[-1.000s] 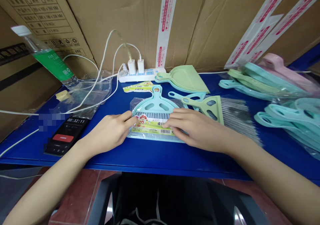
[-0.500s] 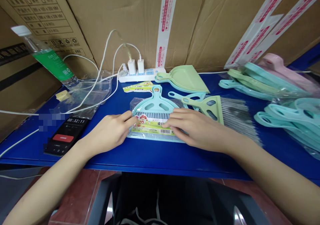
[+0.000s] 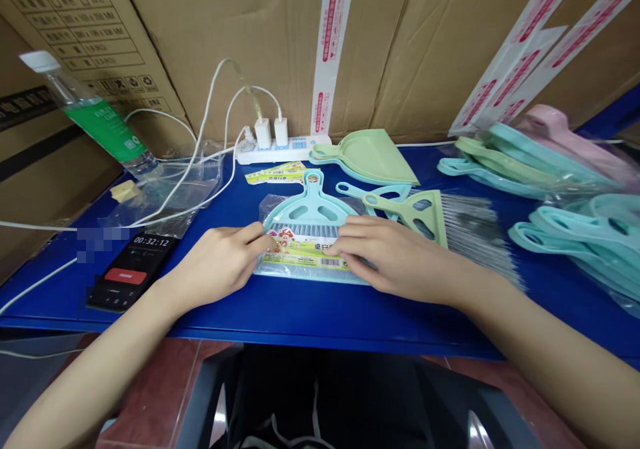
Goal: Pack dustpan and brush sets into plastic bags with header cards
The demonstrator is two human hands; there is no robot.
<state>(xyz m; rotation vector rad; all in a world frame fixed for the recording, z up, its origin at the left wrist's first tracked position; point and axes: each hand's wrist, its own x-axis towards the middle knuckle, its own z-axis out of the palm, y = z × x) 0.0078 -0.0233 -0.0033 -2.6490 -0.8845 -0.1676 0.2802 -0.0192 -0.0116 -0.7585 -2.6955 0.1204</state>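
Note:
A light-blue dustpan and brush set (image 3: 313, 199) lies flat in a clear plastic bag in front of me, its handle pointing away. A yellow-green printed label (image 3: 300, 252) covers the lower part of the bristles. My left hand (image 3: 233, 262) is closed, its thumb and fingers pinching the set's left edge. At the right edge, my right hand (image 3: 387, 256) bends its fingers over the bag and the label's end, partly hiding both. Just beyond my right hand lie a green brush (image 3: 413, 212) and a blue one under it.
Stacked dustpans (image 3: 375, 156) and spare labels (image 3: 275, 174) lie behind. Bagged sets (image 3: 590, 236) pile up at the right. At the left are a phone (image 3: 133, 269), a tilted bottle (image 3: 105, 126) and white cables leading to a power strip (image 3: 300, 146). Cardboard boxes (image 3: 260, 29) wall the back.
Both hands and the bagged set hold almost the same place. The phone's timer has gone from 00:32:11 to 00:32:12.

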